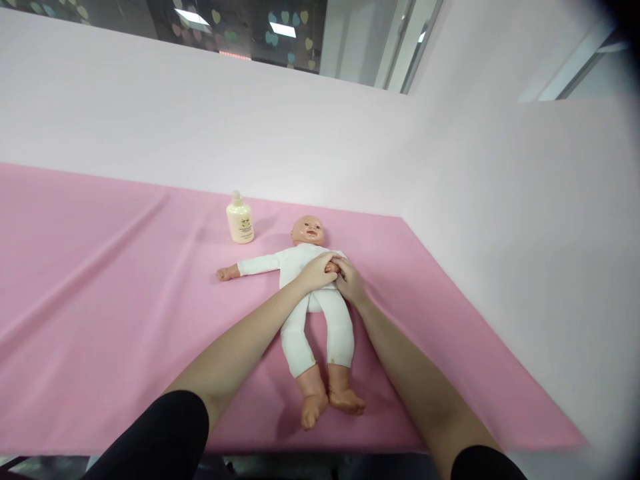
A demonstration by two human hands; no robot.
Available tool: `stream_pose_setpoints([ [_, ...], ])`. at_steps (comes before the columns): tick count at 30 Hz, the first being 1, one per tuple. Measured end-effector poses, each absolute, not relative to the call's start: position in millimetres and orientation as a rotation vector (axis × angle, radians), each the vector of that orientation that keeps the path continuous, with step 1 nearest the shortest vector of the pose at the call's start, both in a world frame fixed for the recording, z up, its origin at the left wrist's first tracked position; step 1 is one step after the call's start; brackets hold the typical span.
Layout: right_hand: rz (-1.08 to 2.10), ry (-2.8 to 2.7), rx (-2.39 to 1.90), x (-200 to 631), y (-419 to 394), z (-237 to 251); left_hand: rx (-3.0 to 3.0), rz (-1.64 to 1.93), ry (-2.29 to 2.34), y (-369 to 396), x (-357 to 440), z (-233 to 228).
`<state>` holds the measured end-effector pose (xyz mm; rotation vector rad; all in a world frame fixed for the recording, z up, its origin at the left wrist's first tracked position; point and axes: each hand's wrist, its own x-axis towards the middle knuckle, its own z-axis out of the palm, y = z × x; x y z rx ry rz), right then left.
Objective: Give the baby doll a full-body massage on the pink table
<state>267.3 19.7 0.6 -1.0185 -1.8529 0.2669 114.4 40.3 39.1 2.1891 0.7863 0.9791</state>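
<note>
While both fingers and thumbs curl in narrowly, the person's left hand and right hand meet around the doll's small hand, closed on it from either side, a bit of its moulded fist showing between them. The doll's arm on that side is mostly hidden from me by the grip. All this sits over the belly of the doll, which lies on its back, head away from the person and bare feet pointing towards them. It has a white cloth body, and its other arm stretches straight out to the left, resting on the pink sheet. Near that outstretched arm, to the left of the doll's head and apart from it, a pale yellow bottle stands upright with a printed label. Black sleeves end around the person's elbows, close to the sheet's near edge. Beyond the far edge rises a white wall, and above it a dark window dotted with pastel hearts.
</note>
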Motion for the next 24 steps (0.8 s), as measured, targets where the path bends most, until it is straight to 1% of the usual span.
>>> stream_pose_setpoints([
  [24,0.270,-1.826,-1.044,265.7,17.5,2.5,2.225,1.047,0.684,46.1,116.1,31.1],
])
